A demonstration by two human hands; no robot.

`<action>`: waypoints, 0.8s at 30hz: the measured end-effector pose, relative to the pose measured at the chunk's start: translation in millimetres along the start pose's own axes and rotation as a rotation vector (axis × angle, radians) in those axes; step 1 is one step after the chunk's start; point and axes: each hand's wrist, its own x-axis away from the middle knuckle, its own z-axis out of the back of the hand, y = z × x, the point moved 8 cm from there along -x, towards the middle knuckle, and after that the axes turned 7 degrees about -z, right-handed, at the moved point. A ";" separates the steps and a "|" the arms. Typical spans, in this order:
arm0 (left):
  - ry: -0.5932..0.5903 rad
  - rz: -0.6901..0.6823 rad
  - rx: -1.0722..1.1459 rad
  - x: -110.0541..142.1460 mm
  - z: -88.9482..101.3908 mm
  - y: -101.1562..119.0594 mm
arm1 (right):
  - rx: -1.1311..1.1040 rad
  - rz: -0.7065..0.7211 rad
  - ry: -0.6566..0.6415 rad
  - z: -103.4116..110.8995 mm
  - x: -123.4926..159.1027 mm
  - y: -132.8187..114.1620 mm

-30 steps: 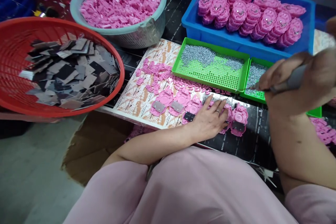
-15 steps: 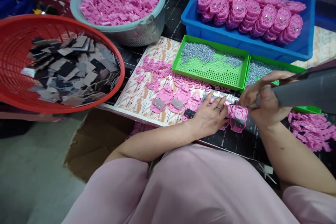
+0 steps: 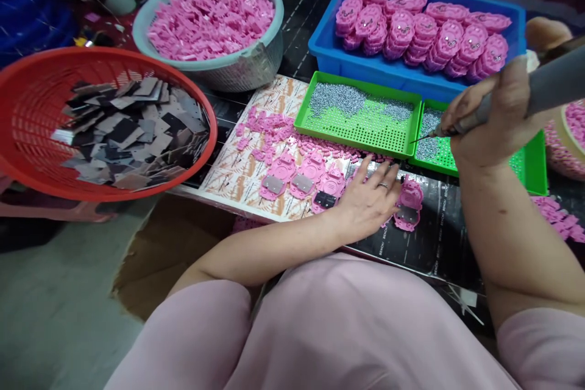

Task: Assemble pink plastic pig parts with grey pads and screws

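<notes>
Half a second ago the right hand (image 3: pixel 496 119) was low, just beside the left hand (image 3: pixel 365 204); now it is raised, and it is to the right of the bright green, rectangular plastic tray with small holes (image 3: pixel 365 128). The left hand stays in nearly the same place, on the near side of this tray.

The right hand is closed around a grey, cylindrical tool (image 3: pixel 557 82). Its thin, dark bit (image 3: pixel 424 138) points to the right edge of the tray; if the bit touches something, I cannot tell. The left hand is open, palm down, with fingers stretched and a little spread, resting on a row of flat, pink plastic casings with rectangular plates (image 3: pixel 409 195).

This row lies on the near side of the tray: one casing is just to the right of the left hand, three are to its left, and some part is hidden under it. Behind the tray stands a blue, rectangular plastic box (image 3: pixel 365 69) with stacked pink pieces (image 3: pixel 423 30)
</notes>
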 end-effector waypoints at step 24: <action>0.009 -0.041 0.100 -25.6 -20.7 18.9 | 0.011 0.130 -0.011 -26.5 -13.4 40.6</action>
